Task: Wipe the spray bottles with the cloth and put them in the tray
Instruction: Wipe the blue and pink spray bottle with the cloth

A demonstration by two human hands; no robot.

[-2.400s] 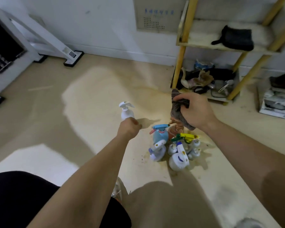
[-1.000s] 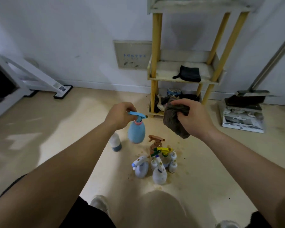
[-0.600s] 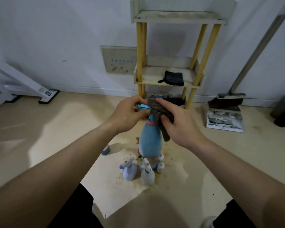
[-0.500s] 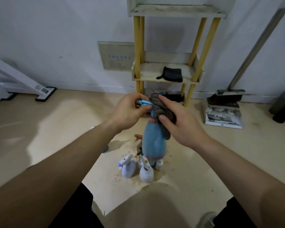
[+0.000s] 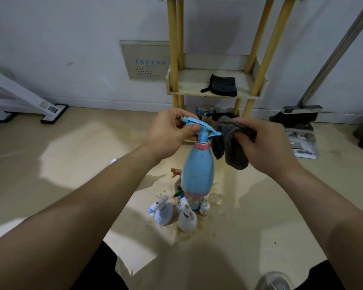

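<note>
A light blue spray bottle (image 5: 197, 172) with a pink collar hangs upright in the air. My left hand (image 5: 169, 132) pinches its blue trigger head. My right hand (image 5: 262, 145) grips a bunched grey cloth (image 5: 228, 143) just right of the bottle's neck, touching the trigger tip. Below on the floor stands a cluster of several small spray bottles (image 5: 180, 210), white and pale blue, partly hidden behind the held bottle. A brown sprayer top (image 5: 175, 171) peeks out at the bottle's left. No tray is in sight.
A yellow-legged wooden shelf rack (image 5: 216, 82) stands against the wall with a black cloth (image 5: 221, 85) on its shelf. A dustpan and broom (image 5: 298, 116) lie to the right, a white frame foot (image 5: 52, 113) at the left. The floor around the bottles is stained.
The cloth has come off the bottle's neck and now sits to the right of the trigger. The bottle is held slightly higher and closer; my left hand keeps its pinch on the sprayer head.
</note>
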